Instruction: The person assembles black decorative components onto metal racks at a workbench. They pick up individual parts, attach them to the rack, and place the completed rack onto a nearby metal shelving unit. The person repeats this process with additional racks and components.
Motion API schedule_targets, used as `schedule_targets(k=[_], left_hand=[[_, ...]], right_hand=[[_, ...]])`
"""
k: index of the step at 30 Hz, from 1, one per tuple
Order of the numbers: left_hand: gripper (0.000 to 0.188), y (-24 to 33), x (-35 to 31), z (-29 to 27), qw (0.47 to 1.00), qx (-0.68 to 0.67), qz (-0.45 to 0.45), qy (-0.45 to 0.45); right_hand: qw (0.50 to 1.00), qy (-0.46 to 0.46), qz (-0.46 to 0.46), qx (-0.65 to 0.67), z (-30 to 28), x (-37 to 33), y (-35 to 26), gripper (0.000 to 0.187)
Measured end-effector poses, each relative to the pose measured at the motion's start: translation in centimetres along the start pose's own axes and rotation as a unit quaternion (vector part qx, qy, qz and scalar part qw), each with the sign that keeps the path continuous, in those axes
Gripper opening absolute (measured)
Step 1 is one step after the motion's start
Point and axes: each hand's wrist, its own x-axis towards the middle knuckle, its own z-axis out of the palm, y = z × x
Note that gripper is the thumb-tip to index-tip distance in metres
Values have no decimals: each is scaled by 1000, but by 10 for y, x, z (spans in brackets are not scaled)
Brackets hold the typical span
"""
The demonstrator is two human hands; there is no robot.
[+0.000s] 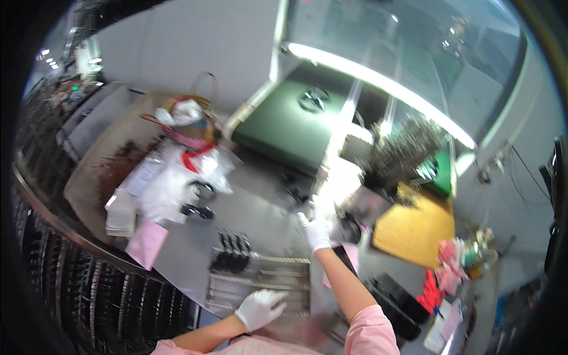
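My left hand point(260, 309), in a white glove, rests at the front of a metal rack point(284, 258) with several bars. Its fingers are stretched out and nothing shows in them. Several black curved pieces point(231, 251) stand in a row at the rack's far left corner. My right hand point(316, 229), also white-gloved, reaches farther over the metal table, its thumb apart from the fingers. The fingertips are blurred against a brightly lit white patch point(342, 183). Small dark pieces point(291, 188) lie just beyond it to the left.
Plastic bags point(163, 189) and a basket point(186, 121) crowd the left. Beyond stands a dark green box point(290, 121) under a bright tube lamp point(378, 77). A dark bristly bundle point(405, 151), a yellow board point(414, 231) and black trays point(393, 307) lie to the right.
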Motion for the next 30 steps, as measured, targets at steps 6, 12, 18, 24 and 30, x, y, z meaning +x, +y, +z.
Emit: schedule_targets(k=[6,12,18,24,30], left_hand=[[35,-23,-68,-43,983,-94,-158,9],[49,-28,-37,-66,920,-254,-193,227],[35,-23,21,-96,970,-136,-131,151],[24,-7,21,-88,968,-82,-74,226],[21,-16,3,-79,970,-223,-29,91]], right_hand=[[977,-83,197,5,70,99,27,52],[955,-135,49,260,17,9,-82,19],[932,-300,-199,49,-67,-88,-180,26],[935,-126,-5,330,-61,-112,-207,16],[582,-207,414,668,-57,-139,-172,37]])
